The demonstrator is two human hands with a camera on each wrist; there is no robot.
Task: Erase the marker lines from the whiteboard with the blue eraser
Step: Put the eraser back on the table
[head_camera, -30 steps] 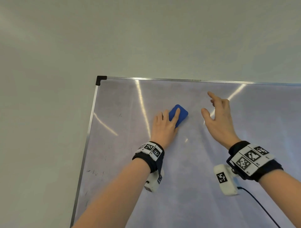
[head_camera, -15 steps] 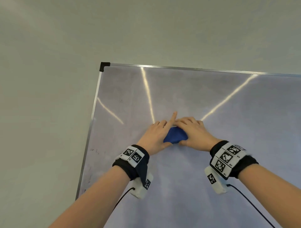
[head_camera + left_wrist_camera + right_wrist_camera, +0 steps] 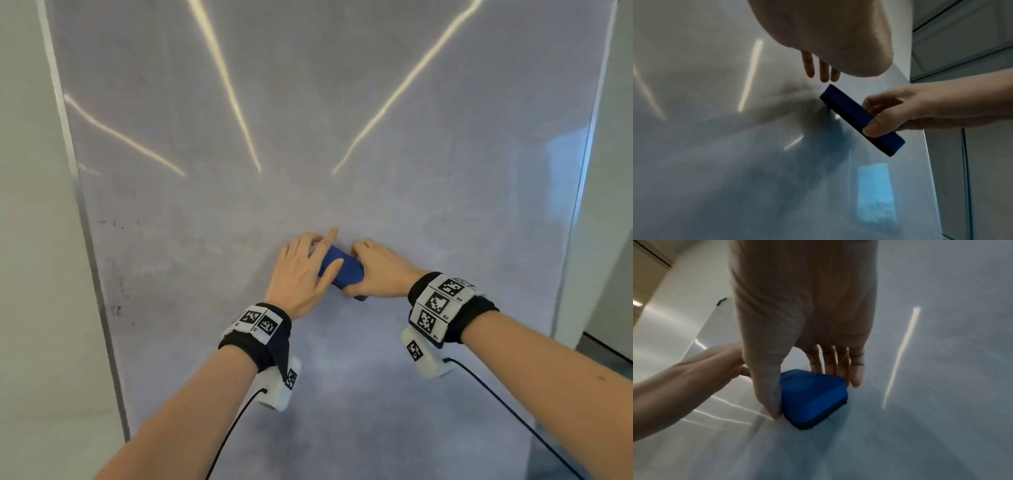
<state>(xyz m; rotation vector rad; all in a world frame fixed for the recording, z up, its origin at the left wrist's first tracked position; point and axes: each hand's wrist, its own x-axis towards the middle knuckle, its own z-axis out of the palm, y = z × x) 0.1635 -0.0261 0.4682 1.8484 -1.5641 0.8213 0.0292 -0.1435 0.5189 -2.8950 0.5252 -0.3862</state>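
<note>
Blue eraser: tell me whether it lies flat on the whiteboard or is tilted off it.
Tilted. In the left wrist view the blue rectangular eraser meets the whiteboard at its upper end only, pinched by the right hand.

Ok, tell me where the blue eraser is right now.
In the head view the blue eraser sits against the whiteboard near its middle, pinched by the right hand, with the left hand alongside.

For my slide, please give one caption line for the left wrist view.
Right hand grips the blue eraser tilted against the whiteboard, left hand open above it.
</note>
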